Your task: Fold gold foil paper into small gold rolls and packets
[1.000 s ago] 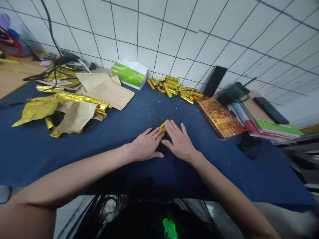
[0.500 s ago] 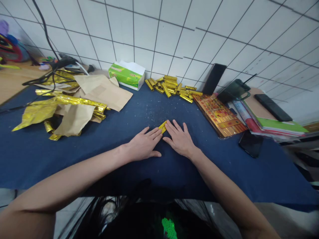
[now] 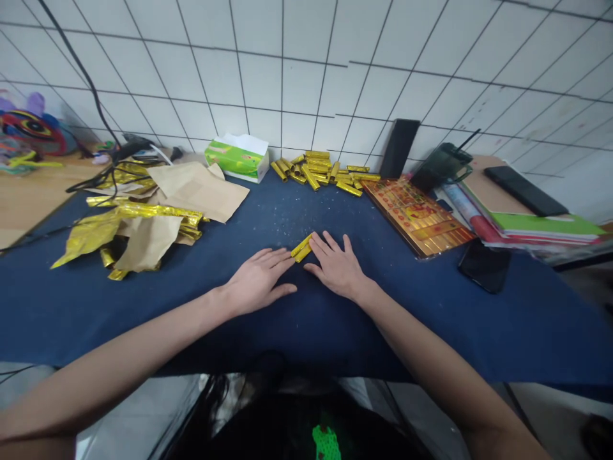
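Note:
A gold foil roll lies slanted on the blue cloth between my hands, with a lengthwise crease or gap along it. My left hand lies flat, its fingertips on the lower left end of the roll and its thumb apart. At the upper right end, the fingertips of my right hand touch the foil, fingers spread. Neither hand is wrapped round anything. Beyond them, several gold rolls are heaped by the tiled wall.
Brown paper and crumpled gold foil lie at the left, near black cables. A green tissue pack stands at the back. Rightward are a red-gold packet, a phone, a dark cup and stacked books.
My hands have moved a little apart, and more of the gold roll shows between them. The whole view has shifted slightly.

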A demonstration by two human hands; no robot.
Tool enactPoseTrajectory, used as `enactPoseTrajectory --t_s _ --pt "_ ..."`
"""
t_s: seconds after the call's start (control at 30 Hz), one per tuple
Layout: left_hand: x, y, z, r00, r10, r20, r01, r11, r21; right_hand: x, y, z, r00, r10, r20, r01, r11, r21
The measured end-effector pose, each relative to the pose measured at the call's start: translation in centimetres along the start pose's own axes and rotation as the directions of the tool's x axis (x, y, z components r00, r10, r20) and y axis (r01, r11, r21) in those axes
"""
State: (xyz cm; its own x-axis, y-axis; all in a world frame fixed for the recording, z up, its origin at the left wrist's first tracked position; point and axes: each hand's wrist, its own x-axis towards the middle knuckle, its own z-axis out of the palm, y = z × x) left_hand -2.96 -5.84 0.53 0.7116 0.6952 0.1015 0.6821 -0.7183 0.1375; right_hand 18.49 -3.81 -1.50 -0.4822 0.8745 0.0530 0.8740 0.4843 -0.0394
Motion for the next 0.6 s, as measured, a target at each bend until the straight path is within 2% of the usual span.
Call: enactPoseTrajectory --t_s 0.1,0.23,0.43,0.6 --pt "1.3 0.1 0.3 1.000 0.007 -0.023 -0.007 1.000 0.018 0.0 -0.1 -0.1 1.000 0.005 -0.007 -0.005 1.000 0.016" --pt "2.1 0.5 1.4 0.997 0.044 0.069 -0.046 0.998 0.032 0.0 -0.1 -0.2 1.000 0.004 0.005 -0.004 0.999 0.042" --pt "2.3 0.5 1.5 0.999 0.031 -0.013 -0.030 0.999 0.013 -0.2 0.4 -0.5 0.998 -0.011 -0.068 0.015 0.999 0.049" --pt "2.9 -0.5 1.0 0.996 0.066 -0.065 -0.072 0.993 -0.094 -0.3 1.1 -0.6 0.983 -0.069 -0.173 0.085 0.993 0.085"
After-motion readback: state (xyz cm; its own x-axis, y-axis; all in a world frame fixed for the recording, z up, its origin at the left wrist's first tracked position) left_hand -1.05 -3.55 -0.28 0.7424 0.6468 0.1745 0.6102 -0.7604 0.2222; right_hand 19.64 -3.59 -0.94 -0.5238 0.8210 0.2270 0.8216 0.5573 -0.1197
